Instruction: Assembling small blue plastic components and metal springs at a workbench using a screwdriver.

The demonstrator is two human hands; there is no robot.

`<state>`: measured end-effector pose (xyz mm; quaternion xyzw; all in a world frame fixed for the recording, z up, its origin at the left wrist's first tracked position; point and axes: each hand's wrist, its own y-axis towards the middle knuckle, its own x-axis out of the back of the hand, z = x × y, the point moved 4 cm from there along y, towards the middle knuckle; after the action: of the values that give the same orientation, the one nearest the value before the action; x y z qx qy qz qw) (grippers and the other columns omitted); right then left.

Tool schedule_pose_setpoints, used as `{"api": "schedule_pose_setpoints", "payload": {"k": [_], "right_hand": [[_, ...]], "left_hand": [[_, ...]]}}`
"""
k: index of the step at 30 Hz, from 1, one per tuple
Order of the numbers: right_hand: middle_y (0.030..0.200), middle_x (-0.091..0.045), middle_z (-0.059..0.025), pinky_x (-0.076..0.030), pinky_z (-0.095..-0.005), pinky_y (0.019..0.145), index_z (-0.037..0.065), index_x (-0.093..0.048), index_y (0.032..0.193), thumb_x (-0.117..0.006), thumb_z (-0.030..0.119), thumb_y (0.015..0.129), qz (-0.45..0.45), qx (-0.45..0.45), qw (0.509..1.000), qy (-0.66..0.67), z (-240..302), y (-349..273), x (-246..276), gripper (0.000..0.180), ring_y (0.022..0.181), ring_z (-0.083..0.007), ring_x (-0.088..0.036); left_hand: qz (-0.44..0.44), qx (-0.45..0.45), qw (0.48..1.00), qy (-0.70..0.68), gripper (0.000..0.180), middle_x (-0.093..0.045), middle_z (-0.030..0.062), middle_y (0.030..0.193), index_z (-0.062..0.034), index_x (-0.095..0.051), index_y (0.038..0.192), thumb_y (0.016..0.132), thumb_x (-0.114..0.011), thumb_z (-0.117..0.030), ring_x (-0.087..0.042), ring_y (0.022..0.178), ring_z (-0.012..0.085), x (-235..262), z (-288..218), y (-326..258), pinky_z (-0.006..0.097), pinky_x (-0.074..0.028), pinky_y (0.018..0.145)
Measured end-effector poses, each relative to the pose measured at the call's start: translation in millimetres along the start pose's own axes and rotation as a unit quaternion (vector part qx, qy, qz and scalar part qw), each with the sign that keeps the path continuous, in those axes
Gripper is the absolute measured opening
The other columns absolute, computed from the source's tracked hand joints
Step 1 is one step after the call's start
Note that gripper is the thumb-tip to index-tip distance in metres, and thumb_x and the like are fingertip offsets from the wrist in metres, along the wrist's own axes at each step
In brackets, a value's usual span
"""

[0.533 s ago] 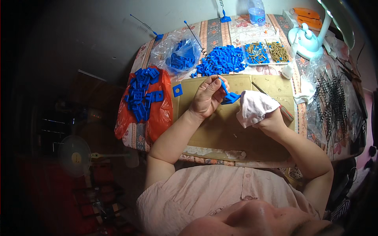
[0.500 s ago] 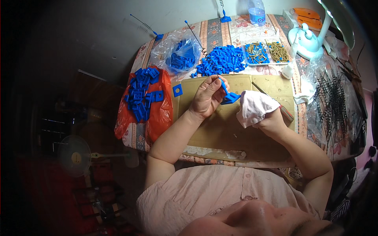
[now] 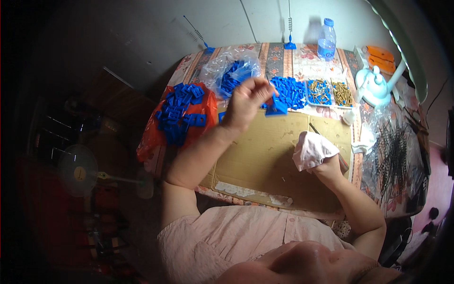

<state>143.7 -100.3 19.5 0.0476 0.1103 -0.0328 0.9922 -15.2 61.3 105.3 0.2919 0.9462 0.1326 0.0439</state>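
Note:
My left hand [image 3: 247,103], slightly blurred, pinches a toy-like antenna by its stem. The antenna's square blue base [image 3: 276,110] hangs below my fingers, above the far part of the cardboard. A thin dark rod [image 3: 249,21] rising beyond the hand appears to belong to it. My right hand [image 3: 327,169] is closed around a crumpled pale pink cloth [image 3: 313,150], over the right part of the cardboard sheet [image 3: 265,161]. Partly under that hand lies a screwdriver [image 3: 344,162]. Loose blue cone-like parts [image 3: 291,92] are heaped behind the left hand.
Blue square pieces [image 3: 182,113] lie on a red bag [image 3: 147,146]. Behind are a clear bag [image 3: 248,59], trays of brass-coloured pieces [image 3: 341,93], two finished antennas [image 3: 290,45] [image 3: 208,49], a bottle [image 3: 327,42]. On the right: a lamp [image 3: 373,87], black springs [image 3: 395,151].
My left hand has lifted the antenna up and away from the cloth, toward the far side. My right hand keeps the cloth. The whole view has shifted, showing more of the wall.

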Motion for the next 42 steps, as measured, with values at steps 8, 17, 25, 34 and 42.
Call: {"api": "schedule_pose_setpoints", "payload": {"k": [8,17,25,34,42], "right_hand": [[0.098,-0.060,-0.0034,-0.046,-0.0278,0.080,0.001,-0.051,0.108,-0.065,-0.009,0.056,-0.013,-0.049,0.998,0.032,-1,2,4,0.055,0.091,-0.0131,-0.058],[0.101,-0.059,-0.0057,-0.047,-0.0285,0.079,0.000,-0.052,0.109,-0.074,0.003,0.067,0.019,-0.046,0.998,0.028,4,5,4,0.047,0.091,-0.0130,-0.057],[0.100,-0.060,-0.0071,-0.048,-0.0298,0.079,0.000,-0.052,0.110,-0.070,0.004,0.072,-0.018,-0.075,0.996,0.043,6,8,3,0.042,0.090,-0.0143,-0.058],[0.101,-0.059,-0.0074,-0.047,-0.0303,0.079,0.000,-0.052,0.109,-0.070,0.003,0.071,-0.014,-0.092,0.994,0.064,5,8,-1,0.042,0.090,-0.0148,-0.058],[0.099,-0.059,-0.0072,-0.047,-0.0301,0.079,0.000,-0.052,0.107,-0.069,0.003,0.071,-0.014,-0.098,0.995,0.034,3,7,1,0.039,0.090,-0.0145,-0.057]], "left_hand": [[-0.241,-0.112,0.947,0.180,0.018,-0.061,0.0040,0.079,0.0002,-0.060,0.092,0.081,-0.063,-0.014,-0.056,0.069,0.0085,179,-11,154,0.020,-0.045,0.062],[-0.371,-0.030,0.873,0.314,0.018,-0.065,0.0103,0.069,0.0025,-0.063,0.082,0.073,-0.064,-0.013,-0.063,0.054,0.0150,283,114,210,0.027,-0.049,0.052],[-0.376,-0.035,0.851,0.365,0.017,-0.065,0.0125,0.069,-0.0001,-0.066,0.082,0.072,-0.063,-0.013,-0.064,0.061,0.0189,299,158,233,0.029,-0.050,0.060],[-0.393,-0.064,0.789,0.468,0.014,-0.066,0.0140,0.075,-0.0011,-0.067,0.081,0.073,-0.060,-0.010,-0.064,0.070,0.0224,311,161,212,0.031,-0.050,0.066],[-0.175,-0.079,0.778,0.598,0.026,-0.062,0.0185,0.093,-0.0074,-0.066,0.092,0.076,-0.051,-0.020,-0.058,0.088,0.0332,267,157,193,0.041,-0.044,0.080]]}}
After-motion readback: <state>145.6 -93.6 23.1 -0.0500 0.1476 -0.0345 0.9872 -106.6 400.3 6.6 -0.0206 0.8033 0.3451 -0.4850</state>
